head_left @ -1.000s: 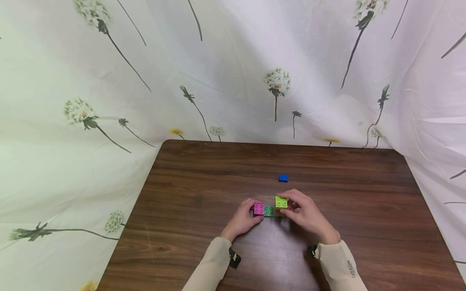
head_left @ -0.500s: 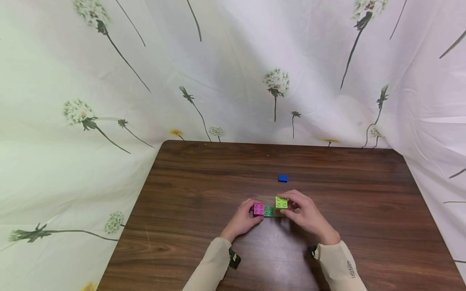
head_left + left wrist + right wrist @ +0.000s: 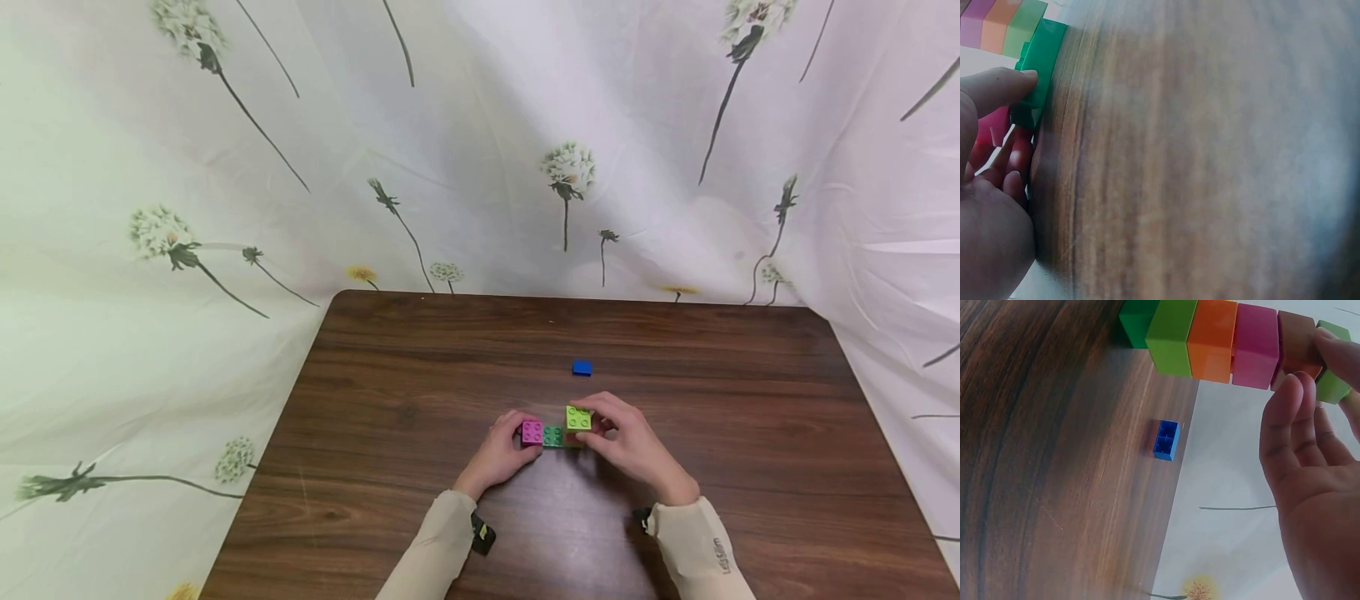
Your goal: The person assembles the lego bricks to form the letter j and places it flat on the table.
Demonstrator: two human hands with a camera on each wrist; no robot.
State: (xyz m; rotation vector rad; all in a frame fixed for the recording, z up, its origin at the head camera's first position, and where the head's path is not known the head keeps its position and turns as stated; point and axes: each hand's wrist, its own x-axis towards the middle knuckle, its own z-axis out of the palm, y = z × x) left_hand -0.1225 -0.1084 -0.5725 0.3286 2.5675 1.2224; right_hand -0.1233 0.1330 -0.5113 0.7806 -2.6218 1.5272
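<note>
In the head view a flat green building brick (image 3: 552, 436) lies on the table with a pink brick (image 3: 532, 432) on its left end. My left hand (image 3: 498, 454) grips that end; in the left wrist view its thumb presses the green brick's side. On the right end rises a tower with a lime brick (image 3: 578, 418) on top. From the side, the right wrist view shows a lower lime brick (image 3: 1172, 337), an orange brick (image 3: 1211, 340), a magenta brick (image 3: 1255, 347) and a brown brick (image 3: 1297, 334). My right hand (image 3: 633, 442) pinches the tower near its top.
A small blue brick (image 3: 582, 367) lies by itself on the dark wooden table (image 3: 420, 358), beyond the tower. Behind the table hangs a white cloth (image 3: 480, 167) printed with dandelions.
</note>
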